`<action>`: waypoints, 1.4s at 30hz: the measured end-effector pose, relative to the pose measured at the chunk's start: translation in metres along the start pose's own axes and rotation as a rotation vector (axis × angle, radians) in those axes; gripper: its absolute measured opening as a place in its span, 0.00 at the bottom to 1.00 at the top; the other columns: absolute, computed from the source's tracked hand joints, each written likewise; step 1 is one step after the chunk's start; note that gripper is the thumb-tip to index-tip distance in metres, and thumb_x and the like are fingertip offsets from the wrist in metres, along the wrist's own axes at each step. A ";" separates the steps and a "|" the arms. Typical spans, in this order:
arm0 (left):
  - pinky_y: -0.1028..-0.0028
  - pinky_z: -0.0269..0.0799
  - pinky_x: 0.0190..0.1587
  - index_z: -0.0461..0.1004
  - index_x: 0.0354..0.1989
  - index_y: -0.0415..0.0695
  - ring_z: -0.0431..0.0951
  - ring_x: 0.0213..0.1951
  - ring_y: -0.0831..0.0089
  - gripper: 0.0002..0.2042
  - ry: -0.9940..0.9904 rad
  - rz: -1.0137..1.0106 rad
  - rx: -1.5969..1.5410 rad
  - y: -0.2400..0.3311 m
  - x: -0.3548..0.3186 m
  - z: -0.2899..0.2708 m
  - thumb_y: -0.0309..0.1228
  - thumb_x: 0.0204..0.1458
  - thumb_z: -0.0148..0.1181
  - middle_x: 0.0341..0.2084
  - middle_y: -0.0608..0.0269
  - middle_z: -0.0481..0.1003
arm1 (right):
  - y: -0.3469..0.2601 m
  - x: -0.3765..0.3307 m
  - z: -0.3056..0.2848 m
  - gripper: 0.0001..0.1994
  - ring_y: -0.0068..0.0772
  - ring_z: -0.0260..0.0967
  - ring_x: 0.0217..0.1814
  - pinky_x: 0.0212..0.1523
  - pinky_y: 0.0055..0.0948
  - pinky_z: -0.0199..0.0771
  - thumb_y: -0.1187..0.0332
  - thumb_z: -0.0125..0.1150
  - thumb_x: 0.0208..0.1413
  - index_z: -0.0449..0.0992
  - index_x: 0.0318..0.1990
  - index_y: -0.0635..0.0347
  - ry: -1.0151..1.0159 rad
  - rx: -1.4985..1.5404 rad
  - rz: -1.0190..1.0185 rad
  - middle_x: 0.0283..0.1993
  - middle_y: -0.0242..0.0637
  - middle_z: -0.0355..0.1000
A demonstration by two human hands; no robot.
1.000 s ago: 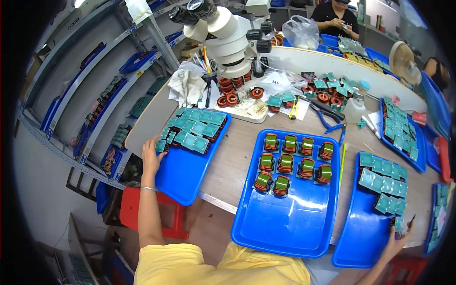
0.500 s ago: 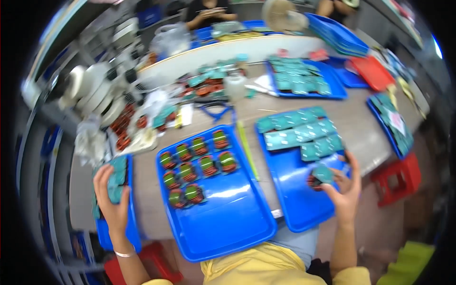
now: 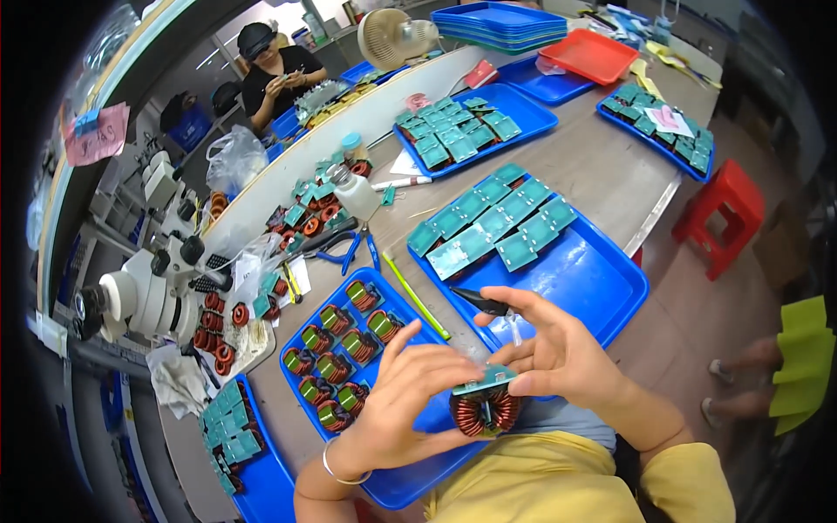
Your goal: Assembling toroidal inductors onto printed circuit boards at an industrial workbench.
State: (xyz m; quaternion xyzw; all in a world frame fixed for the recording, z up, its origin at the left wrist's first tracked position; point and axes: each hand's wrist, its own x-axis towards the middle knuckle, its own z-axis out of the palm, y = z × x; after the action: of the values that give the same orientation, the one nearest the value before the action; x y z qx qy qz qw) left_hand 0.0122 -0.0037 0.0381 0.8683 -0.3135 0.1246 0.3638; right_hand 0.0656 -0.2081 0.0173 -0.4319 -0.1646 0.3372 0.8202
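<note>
A copper-wound toroid coil with a small green circuit board (image 3: 485,411) is held between my two hands, low in front of my body. My left hand (image 3: 397,408) closes on it from the left, thumb low against the winding and fingers at the board. My right hand (image 3: 558,357) pinches the board's right edge. By its raised fingers is a slim black-tipped tool (image 3: 479,301) whose kind I cannot make out. Behind my left hand, a blue tray (image 3: 370,281) carries rows of coils with green-yellow centres. Green boards (image 3: 488,222) lie in rows in the right blue tray (image 3: 623,283).
Another blue tray of boards (image 3: 275,488) stands at the left edge. Pliers (image 3: 344,253), a yellow-green stick (image 3: 418,296) and a white bottle (image 3: 353,192) lie or stand behind the trays. A microscope (image 3: 139,292) is at left, a red stool (image 3: 724,218) at right. A person sits beyond the partition.
My left hand has left the left tray and my right hand has moved inward from the right tray with the coil. Both now meet at it. The view has turned.
</note>
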 end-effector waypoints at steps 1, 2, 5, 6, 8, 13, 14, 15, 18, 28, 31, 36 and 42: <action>0.55 0.53 0.58 0.68 0.46 0.44 0.73 0.43 0.66 0.30 -0.008 0.006 -0.002 -0.001 -0.001 0.001 0.35 0.31 0.73 0.37 0.64 0.74 | 0.000 -0.001 0.001 0.43 0.33 0.68 0.48 0.46 0.26 0.70 0.78 0.68 0.38 0.48 0.63 0.61 0.007 0.003 -0.007 0.57 0.42 0.56; 0.55 0.54 0.57 0.69 0.46 0.44 0.73 0.43 0.66 0.30 0.017 -0.036 -0.105 -0.002 -0.002 0.002 0.35 0.30 0.73 0.38 0.63 0.74 | -0.001 -0.003 0.001 0.43 0.34 0.67 0.49 0.46 0.27 0.69 0.75 0.69 0.38 0.49 0.63 0.62 0.025 -0.128 -0.066 0.57 0.42 0.56; 0.56 0.58 0.56 0.69 0.45 0.41 0.74 0.42 0.66 0.31 0.065 -0.089 -0.232 -0.004 -0.008 0.002 0.35 0.28 0.75 0.38 0.60 0.74 | 0.008 -0.003 -0.003 0.44 0.37 0.66 0.51 0.48 0.29 0.66 0.70 0.71 0.38 0.49 0.62 0.62 0.057 -0.346 -0.250 0.56 0.43 0.58; 0.56 0.59 0.55 0.69 0.45 0.40 0.74 0.43 0.66 0.31 0.083 -0.127 -0.270 -0.004 -0.010 0.003 0.35 0.28 0.75 0.38 0.59 0.75 | 0.012 -0.004 -0.004 0.45 0.39 0.65 0.52 0.49 0.31 0.65 0.68 0.72 0.37 0.49 0.62 0.62 0.080 -0.437 -0.376 0.56 0.43 0.58; 0.57 0.60 0.55 0.69 0.45 0.39 0.74 0.43 0.65 0.32 0.104 -0.172 -0.310 -0.007 -0.012 0.002 0.35 0.28 0.76 0.38 0.59 0.75 | 0.017 -0.007 -0.001 0.46 0.41 0.64 0.53 0.50 0.33 0.64 0.68 0.73 0.36 0.48 0.62 0.62 0.063 -0.447 -0.429 0.56 0.43 0.58; 0.57 0.60 0.54 0.69 0.44 0.38 0.74 0.44 0.65 0.30 0.090 -0.196 -0.318 -0.009 -0.015 -0.001 0.33 0.29 0.75 0.39 0.57 0.74 | 0.026 -0.013 0.006 0.49 0.46 0.61 0.56 0.52 0.40 0.63 0.75 0.75 0.31 0.47 0.62 0.60 -0.019 -0.642 -0.581 0.56 0.41 0.52; 0.57 0.60 0.54 0.69 0.44 0.38 0.74 0.44 0.65 0.30 0.089 -0.199 -0.322 -0.009 -0.015 -0.001 0.33 0.29 0.75 0.39 0.57 0.74 | 0.029 -0.012 0.007 0.49 0.47 0.61 0.56 0.53 0.41 0.62 0.78 0.74 0.30 0.47 0.62 0.60 -0.013 -0.661 -0.593 0.56 0.41 0.50; 0.57 0.60 0.54 0.69 0.44 0.38 0.74 0.44 0.65 0.30 0.090 -0.173 -0.308 -0.010 -0.015 -0.001 0.32 0.30 0.74 0.40 0.57 0.74 | 0.032 -0.011 0.007 0.49 0.47 0.61 0.56 0.53 0.41 0.62 0.78 0.74 0.30 0.47 0.62 0.60 -0.013 -0.659 -0.586 0.56 0.41 0.50; 0.58 0.61 0.54 0.68 0.45 0.38 0.73 0.45 0.63 0.29 0.087 -0.144 -0.311 -0.013 -0.015 0.000 0.31 0.31 0.73 0.41 0.57 0.74 | 0.036 -0.011 0.008 0.48 0.46 0.61 0.56 0.52 0.41 0.64 0.81 0.73 0.30 0.48 0.61 0.60 -0.006 -0.698 -0.585 0.55 0.41 0.51; 0.65 0.59 0.57 0.62 0.49 0.33 0.66 0.55 0.60 0.19 0.107 -0.376 -0.770 -0.008 -0.015 0.012 0.16 0.46 0.54 0.51 0.43 0.65 | 0.047 -0.007 0.010 0.44 0.44 0.68 0.48 0.45 0.34 0.73 0.78 0.74 0.30 0.53 0.58 0.62 0.158 -1.053 -0.847 0.50 0.46 0.56; 0.65 0.59 0.58 0.62 0.48 0.31 0.65 0.55 0.58 0.19 0.117 -0.414 -0.763 -0.008 -0.016 0.015 0.14 0.45 0.50 0.53 0.41 0.63 | 0.048 -0.001 0.012 0.43 0.45 0.68 0.48 0.43 0.34 0.74 0.77 0.74 0.30 0.53 0.57 0.62 0.127 -1.105 -0.948 0.50 0.46 0.56; 0.64 0.56 0.59 0.62 0.50 0.28 0.60 0.59 0.54 0.26 0.098 -0.328 -0.746 -0.015 -0.017 0.012 0.11 0.36 0.33 0.55 0.38 0.60 | 0.050 -0.002 0.010 0.44 0.47 0.68 0.47 0.40 0.35 0.74 0.77 0.74 0.31 0.51 0.58 0.60 0.111 -1.144 -0.942 0.51 0.47 0.54; 0.65 0.67 0.51 0.67 0.45 0.28 0.72 0.47 0.55 0.22 0.206 -0.272 -0.313 -0.016 -0.012 0.009 0.11 0.38 0.34 0.41 0.44 0.71 | 0.046 -0.009 0.006 0.47 0.47 0.65 0.52 0.43 0.34 0.73 0.82 0.72 0.30 0.48 0.60 0.60 0.118 -0.759 -0.678 0.54 0.43 0.51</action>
State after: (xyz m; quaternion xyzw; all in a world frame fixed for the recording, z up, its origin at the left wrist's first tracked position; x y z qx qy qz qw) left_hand 0.0130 0.0037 0.0176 0.8183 -0.1701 0.1121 0.5374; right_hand 0.0367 -0.1922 -0.0164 -0.6398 -0.3598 -0.0563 0.6768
